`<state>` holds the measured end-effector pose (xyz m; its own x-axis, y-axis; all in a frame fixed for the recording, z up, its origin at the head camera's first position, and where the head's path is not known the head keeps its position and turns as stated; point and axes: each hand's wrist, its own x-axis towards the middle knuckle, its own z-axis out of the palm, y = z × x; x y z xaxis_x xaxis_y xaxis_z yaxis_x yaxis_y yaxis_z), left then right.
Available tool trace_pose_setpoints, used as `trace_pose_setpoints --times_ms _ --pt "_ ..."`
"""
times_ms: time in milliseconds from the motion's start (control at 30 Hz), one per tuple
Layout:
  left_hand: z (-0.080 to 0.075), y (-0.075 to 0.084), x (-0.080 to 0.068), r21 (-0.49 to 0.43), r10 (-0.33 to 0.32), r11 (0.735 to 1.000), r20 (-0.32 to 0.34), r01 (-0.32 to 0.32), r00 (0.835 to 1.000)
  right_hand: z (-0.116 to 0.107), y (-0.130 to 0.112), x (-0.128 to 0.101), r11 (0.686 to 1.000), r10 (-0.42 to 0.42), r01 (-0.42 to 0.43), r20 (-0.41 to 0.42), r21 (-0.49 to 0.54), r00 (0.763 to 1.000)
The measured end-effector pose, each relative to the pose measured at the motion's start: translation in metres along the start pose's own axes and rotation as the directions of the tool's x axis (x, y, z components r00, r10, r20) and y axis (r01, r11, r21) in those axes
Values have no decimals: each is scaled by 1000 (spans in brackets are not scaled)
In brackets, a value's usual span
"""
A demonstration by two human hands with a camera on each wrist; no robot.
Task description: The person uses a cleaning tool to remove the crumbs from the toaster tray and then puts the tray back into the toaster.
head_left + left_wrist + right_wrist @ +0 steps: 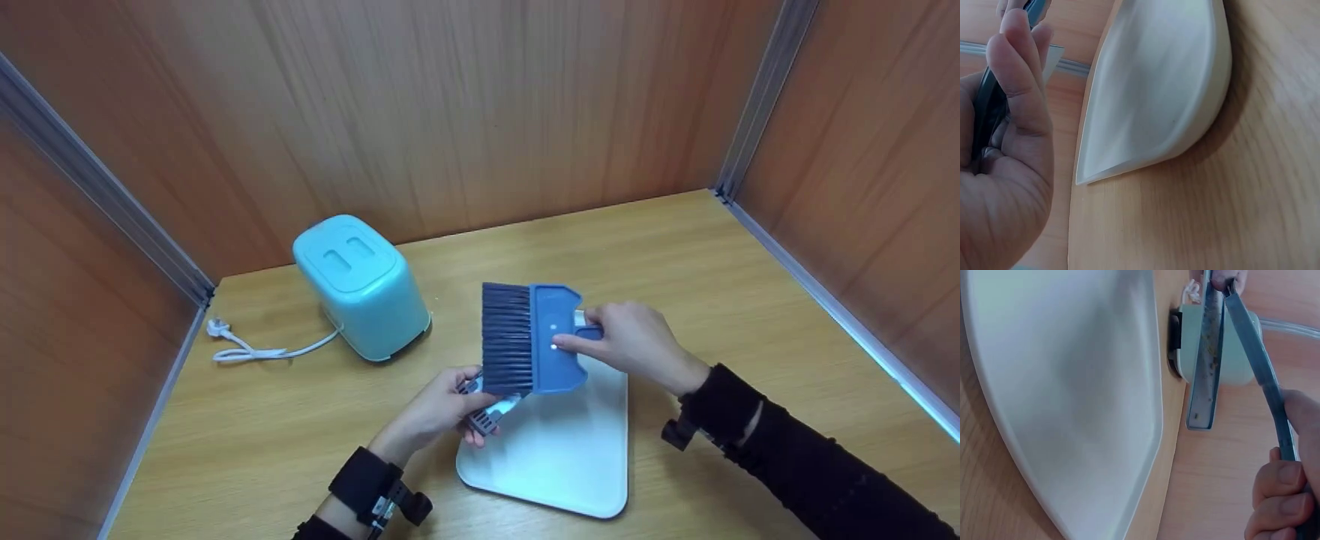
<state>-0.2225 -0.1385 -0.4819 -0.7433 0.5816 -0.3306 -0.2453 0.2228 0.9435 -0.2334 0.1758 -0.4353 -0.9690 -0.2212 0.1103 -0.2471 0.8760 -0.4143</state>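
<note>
Because the blue plastic hand brush (536, 349) with its row of dark bristles is held flat and crosswise above the far edge of the white plastic tray (570, 457), anything shed from it would likely land in the tray rather than on the light wooden table (750, 300). The right hand (637, 341) grips the brush by its short handle, fingers (581, 343) curled over the blue back, which keeps the bristle row pointing left towards the other hand. The left hand (439, 409) meets it there, its fingers closed round a small grey-and-white comb-like cleaning piece (487, 416) held against the bristle tips from below; the left wrist view shows the thumb (1019, 67) pressed along a dark edge of it. In the right wrist view the brush appears edge-on, with brownish specks along its inner face. The tray lies flat on the table, directly under both hands. A pale turquoise plastic toaster (361, 285) stands well to the left near the back wall, its white cord (255, 345) trailing loose on the table, apart from the work.
</note>
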Motion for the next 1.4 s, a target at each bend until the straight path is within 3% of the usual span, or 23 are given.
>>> trace_pose_setpoints --times_ms 400,800,1000,1400 --pt "-5 3 -1 77 -34 996 -1 34 999 4 -2 -3 995 -4 4 -3 -98 1000" --pt "-8 3 -4 97 -72 992 -29 75 997 -4 13 -9 977 -33 17 -72 -214 997" --pt "-10 4 -7 131 -45 990 -27 49 999 -8 20 -12 962 -68 36 -110 -270 992" --pt "-16 4 -9 188 -43 981 -23 47 999 -8 33 -14 956 -47 2 -147 -293 988"
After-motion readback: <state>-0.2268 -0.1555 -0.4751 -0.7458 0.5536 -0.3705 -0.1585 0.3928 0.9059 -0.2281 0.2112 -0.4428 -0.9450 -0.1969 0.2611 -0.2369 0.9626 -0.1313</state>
